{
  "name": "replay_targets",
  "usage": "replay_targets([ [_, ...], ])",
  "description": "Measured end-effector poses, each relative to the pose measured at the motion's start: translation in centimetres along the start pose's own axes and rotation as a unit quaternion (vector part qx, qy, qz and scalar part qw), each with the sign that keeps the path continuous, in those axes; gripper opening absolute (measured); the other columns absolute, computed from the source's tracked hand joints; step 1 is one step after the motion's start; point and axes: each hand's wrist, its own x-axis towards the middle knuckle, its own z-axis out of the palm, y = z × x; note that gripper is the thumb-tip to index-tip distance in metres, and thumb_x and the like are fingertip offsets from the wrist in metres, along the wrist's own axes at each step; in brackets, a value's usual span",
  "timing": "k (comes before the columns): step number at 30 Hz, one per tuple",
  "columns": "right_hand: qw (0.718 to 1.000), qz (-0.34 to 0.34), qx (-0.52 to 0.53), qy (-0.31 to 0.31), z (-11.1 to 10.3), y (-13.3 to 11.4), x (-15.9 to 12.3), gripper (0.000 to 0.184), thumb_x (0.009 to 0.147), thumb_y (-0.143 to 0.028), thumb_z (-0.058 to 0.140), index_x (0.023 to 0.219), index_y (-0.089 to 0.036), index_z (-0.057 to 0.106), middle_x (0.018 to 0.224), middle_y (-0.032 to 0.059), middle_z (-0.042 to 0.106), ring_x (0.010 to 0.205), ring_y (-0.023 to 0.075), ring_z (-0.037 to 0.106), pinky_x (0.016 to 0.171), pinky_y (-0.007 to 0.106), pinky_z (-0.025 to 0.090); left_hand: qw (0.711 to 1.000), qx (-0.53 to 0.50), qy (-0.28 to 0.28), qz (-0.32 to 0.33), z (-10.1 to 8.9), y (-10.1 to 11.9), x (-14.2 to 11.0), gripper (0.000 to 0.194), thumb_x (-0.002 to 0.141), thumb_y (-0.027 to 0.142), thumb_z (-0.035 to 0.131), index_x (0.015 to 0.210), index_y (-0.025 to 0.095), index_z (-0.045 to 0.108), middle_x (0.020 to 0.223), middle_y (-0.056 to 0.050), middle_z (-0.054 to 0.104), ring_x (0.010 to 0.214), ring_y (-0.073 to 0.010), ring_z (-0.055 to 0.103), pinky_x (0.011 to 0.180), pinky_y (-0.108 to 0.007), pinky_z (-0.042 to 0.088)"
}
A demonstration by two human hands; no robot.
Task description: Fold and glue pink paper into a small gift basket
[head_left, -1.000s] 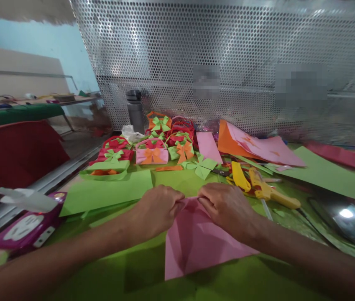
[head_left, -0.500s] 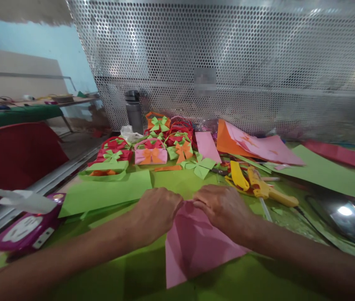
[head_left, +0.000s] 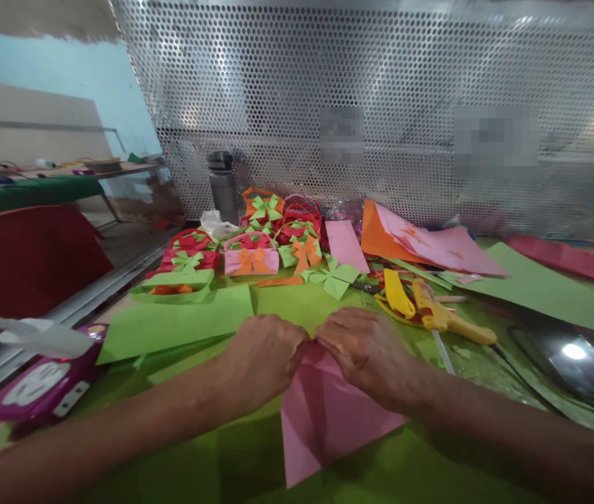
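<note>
A pink paper sheet [head_left: 338, 413] hangs from both hands, its lower corner slanting toward me over the green tabletop [head_left: 255, 448]. My left hand [head_left: 269, 355] is closed on its top left edge. Right beside it, my right hand [head_left: 367, 353] pinches the same upper edge, with the knuckles of the two hands almost meeting. The fingertips are mostly hidden behind the hands. Whether the top edge is folded or only bunched I cannot tell. Creases run down the sheet from the grip.
Several small paper handbags with bows [head_left: 252, 260] stand at the back, by a dark bottle [head_left: 223, 189]. Right of my hands lie yellow-handled scissors [head_left: 397, 295] and a yellow glue gun [head_left: 446, 322] with its cord. A purple power strip [head_left: 45, 381] sits left; green paper [head_left: 181, 322] lies nearby.
My right hand has shifted left, closer to my left hand. The pink sheet's lower corner has swung slightly down and right, and its visible part has narrowed.
</note>
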Motion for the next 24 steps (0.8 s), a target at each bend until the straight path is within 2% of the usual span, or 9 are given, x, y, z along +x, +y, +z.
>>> replay_targets([
  [5, 1.000, -0.001, -0.015, 0.023, -0.08, -0.07, 0.09, 0.029, 0.087, -0.012, 0.040, 0.062, -0.016, 0.055, 0.056, 0.0001, 0.051, 0.055, 0.0132, 0.043, 0.057, 0.028, 0.026, 0.998, -0.024, 0.045, -0.033, -0.45, -0.26, 0.08, 0.027, 0.084, 0.028, 0.048, 0.067, 0.018, 0.066, 0.061, -0.003, 0.065, 0.057, -0.0166, 0.057, 0.049, -0.026, 0.030],
  [9, 0.999, 0.005, -0.029, 0.020, -0.35, -0.25, 0.00, 0.031, 0.089, -0.015, 0.039, 0.063, -0.016, 0.056, 0.057, 0.0008, 0.052, 0.056, 0.0136, 0.044, 0.057, 0.028, 0.027, 0.998, -0.024, 0.041, -0.042, -0.82, -0.25, -0.04, 0.024, 0.081, 0.031, 0.052, 0.065, 0.018, 0.064, 0.059, -0.003, 0.063, 0.056, -0.0163, 0.055, 0.048, -0.026, 0.027],
  [14, 0.999, 0.004, -0.029, 0.024, -0.38, -0.23, 0.01, 0.033, 0.090, -0.016, 0.039, 0.062, -0.016, 0.056, 0.057, 0.0009, 0.053, 0.057, 0.0136, 0.044, 0.058, 0.028, 0.027, 0.998, -0.016, 0.029, -0.051, -0.91, -0.17, -0.09, 0.027, 0.083, 0.031, 0.050, 0.066, 0.018, 0.066, 0.062, -0.003, 0.064, 0.058, -0.0167, 0.055, 0.051, -0.025, 0.029],
  [19, 0.999, -0.002, -0.034, 0.025, -0.20, -0.08, 0.03, 0.034, 0.089, -0.015, 0.038, 0.060, -0.016, 0.055, 0.055, 0.0009, 0.052, 0.056, 0.0133, 0.043, 0.059, 0.028, 0.028, 0.998, -0.038, 0.032, -0.041, -0.64, -0.21, 0.03, 0.029, 0.086, 0.030, 0.046, 0.072, 0.020, 0.069, 0.064, -0.004, 0.066, 0.061, -0.0174, 0.056, 0.054, -0.027, 0.033],
  [24, 0.999, -0.008, -0.036, 0.023, -0.20, -0.06, -0.08, 0.030, 0.086, -0.009, 0.038, 0.062, -0.016, 0.054, 0.057, 0.0004, 0.053, 0.056, 0.0132, 0.043, 0.064, 0.029, 0.030, 0.998, -0.016, 0.060, -0.008, -0.39, -0.10, -0.04, 0.034, 0.088, 0.023, 0.042, 0.063, 0.016, 0.063, 0.059, -0.005, 0.063, 0.061, -0.0174, 0.055, 0.056, -0.027, 0.035],
])
